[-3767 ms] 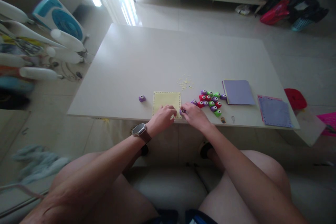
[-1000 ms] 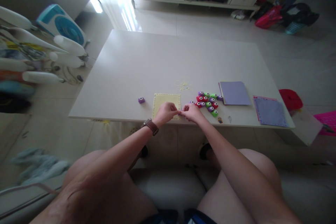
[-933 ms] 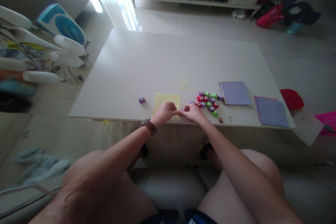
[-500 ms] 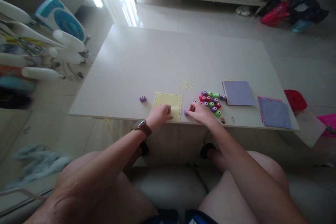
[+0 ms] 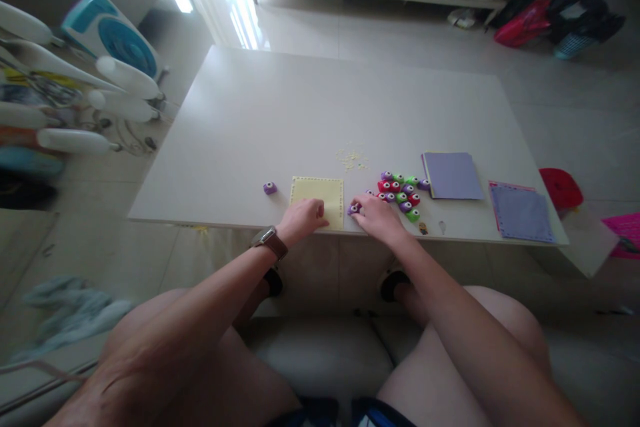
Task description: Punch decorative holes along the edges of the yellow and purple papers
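Between both hands (image 5: 340,217), purple punch (image 5: 353,209) touches the right fingertips (image 5: 358,207).

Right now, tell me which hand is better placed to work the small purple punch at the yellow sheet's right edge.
Right. The right hand already has its fingertips on the small purple punch beside the yellow sheet, while the left hand lies flat on the sheet's near edge, pinning it to the table.
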Available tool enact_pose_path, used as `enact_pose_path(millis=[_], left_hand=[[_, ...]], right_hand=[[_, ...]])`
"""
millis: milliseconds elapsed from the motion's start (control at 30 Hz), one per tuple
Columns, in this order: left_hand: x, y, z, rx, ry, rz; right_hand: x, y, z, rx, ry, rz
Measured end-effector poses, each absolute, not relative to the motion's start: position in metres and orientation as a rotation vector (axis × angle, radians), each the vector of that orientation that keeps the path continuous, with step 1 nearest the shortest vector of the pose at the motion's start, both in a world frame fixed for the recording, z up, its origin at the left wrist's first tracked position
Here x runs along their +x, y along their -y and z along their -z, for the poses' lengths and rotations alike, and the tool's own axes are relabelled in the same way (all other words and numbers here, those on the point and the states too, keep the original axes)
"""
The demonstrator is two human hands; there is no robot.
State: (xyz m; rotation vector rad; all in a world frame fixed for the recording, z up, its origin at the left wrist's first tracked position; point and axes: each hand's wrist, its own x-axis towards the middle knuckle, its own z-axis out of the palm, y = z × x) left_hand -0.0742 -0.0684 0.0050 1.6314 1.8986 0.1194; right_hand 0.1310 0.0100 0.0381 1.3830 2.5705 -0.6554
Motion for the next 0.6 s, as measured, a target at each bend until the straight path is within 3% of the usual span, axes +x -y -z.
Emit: enact_pose_path(millis=[333, 467, 600], left_hand=[[-0.068, 0.069, -0.01, 1.697, -1.856, -0.175], [-0.054, 0.072, -0.009, 1.907, -1.699, -0.327], [-0.037, 0.079, -0.009, 2.127, -1.612, -0.262]], right_hand=[[0.138, -0.022, -0.047, 1.499, -2.515, 0.587], [0.138, -0.019, -0.049, 1.483, -2.491, 0.566], [0.138, -0.017, -0.05, 1.484, -2.465, 0.567]])
